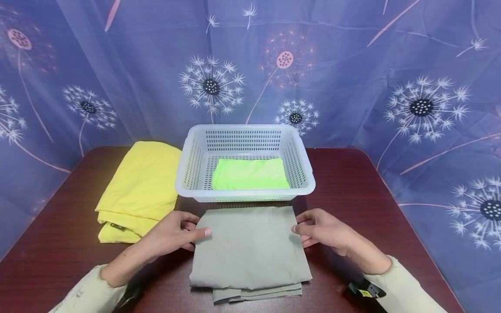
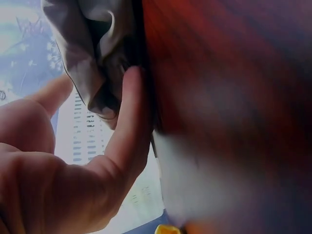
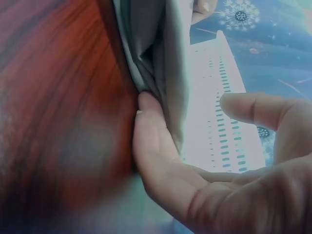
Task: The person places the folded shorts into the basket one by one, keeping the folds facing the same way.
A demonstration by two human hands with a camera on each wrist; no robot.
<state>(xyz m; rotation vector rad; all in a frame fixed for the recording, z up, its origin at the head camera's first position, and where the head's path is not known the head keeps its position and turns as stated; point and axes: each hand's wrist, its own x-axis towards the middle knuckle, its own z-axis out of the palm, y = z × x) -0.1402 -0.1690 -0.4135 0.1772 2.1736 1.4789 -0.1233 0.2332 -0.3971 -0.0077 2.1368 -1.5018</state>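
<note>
A folded grey-green garment (image 1: 250, 248) lies on the table in front of the basket, with loose lower layers showing at its near edge. At its left side, my left hand (image 1: 184, 232) pinches the edge, thumb on top and fingers low against the layers. My right hand (image 1: 322, 230) is at the opposite side. In the right wrist view, its fingertips (image 3: 148, 105) touch the garment's lower edge near the table while the thumb stands apart from the cloth. Creased side layers of the garment (image 2: 80, 53) show in the left wrist view.
Just behind the garment stands a white perforated plastic basket (image 1: 244, 194) holding a folded bright green cloth (image 1: 250, 174). A folded yellow garment (image 1: 142, 182) lies to the left on the dark red wooden table (image 1: 348, 182). A blue dandelion-print curtain (image 1: 344, 69) hangs behind.
</note>
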